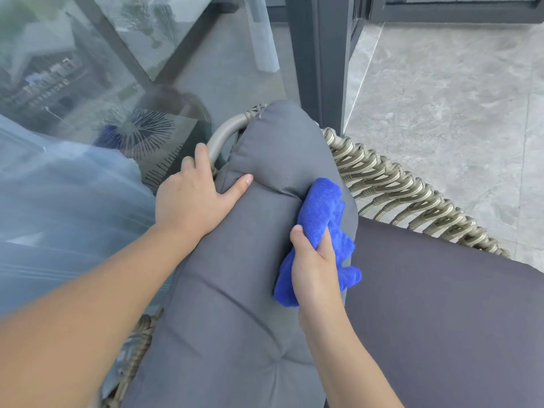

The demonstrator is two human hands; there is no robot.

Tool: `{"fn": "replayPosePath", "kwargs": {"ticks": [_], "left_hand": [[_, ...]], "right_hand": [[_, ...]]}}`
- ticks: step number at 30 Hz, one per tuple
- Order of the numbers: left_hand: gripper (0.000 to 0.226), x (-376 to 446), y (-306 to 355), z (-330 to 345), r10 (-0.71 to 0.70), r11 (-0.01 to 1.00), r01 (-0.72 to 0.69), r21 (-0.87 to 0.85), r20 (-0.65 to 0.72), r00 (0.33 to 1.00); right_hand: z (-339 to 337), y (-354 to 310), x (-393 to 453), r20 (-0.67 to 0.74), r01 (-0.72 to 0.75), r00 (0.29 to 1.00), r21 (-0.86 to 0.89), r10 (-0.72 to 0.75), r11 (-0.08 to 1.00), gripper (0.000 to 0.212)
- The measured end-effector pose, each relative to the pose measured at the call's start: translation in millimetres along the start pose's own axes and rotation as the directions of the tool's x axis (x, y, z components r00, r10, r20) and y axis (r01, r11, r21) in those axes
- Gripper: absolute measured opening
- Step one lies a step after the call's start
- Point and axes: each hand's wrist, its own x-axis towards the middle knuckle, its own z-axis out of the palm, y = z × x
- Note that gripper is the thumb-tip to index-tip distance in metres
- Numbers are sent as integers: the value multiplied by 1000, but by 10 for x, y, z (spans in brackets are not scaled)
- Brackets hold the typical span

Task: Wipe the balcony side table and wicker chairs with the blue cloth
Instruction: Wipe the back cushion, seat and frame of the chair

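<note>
The right hand (316, 269) clamps its grip round the bunched blue cloth (321, 231), pressed on the right side of the grey back cushion (235, 275). The left hand (191, 201), fingers spread flat, steadies the cushion's left edge. Beyond it, the wicker chair (397, 187) rim shows; a hard wipe could likely shift the loose cushion, or the cloth may snag the weave.

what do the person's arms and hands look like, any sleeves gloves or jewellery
Both forearms are bare as far up as the view reaches, with no sleeve edge in sight. The left hand and right hand wear no gloves. No rings, watch or bracelet show on the visible fingers or wrists. The fingernails that show are short and unpainted.
</note>
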Motion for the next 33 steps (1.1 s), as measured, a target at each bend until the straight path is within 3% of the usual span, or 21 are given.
{"fn": "replayPosePath", "kwargs": {"ticks": [2,5,9,13,20,24,28,33], "left_hand": [[100,-3,-11,-2,-3,1000,3,2,-1,1000],[101,0,-22,-10,-6,1000,6,7,13,1000],[99,37,-69,-20,-6,1000,6,-8,8,1000],[97,64,-101,-32,-4,1000,4,10,3,1000],[83,101,-121,-41,19,1000,-19,-18,-14,1000],[85,17,-116,-76,-23,988,32,-151,60,998],[79,-263,-70,-211,-23,932,81,-353,165,986],[80,-967,-402,-310,-113,943,169,-288,202,973]], "right_hand": [[168,-108,-82,15,46,999,21,-47,999,18],[389,-239,-212,58,55,997,28,-56,998,43],[566,-332,-309,98,67,993,59,-72,996,48],[376,-315,-304,105,59,992,104,-70,993,26],[-390,-142,-191,-13,23,1000,233,-21,972,26],[-901,69,-185,-114,-34,992,171,54,985,24],[-1235,329,-130,-122,-146,981,52,151,988,22],[-1295,748,60,-111,-274,958,-69,265,959,21]]}}
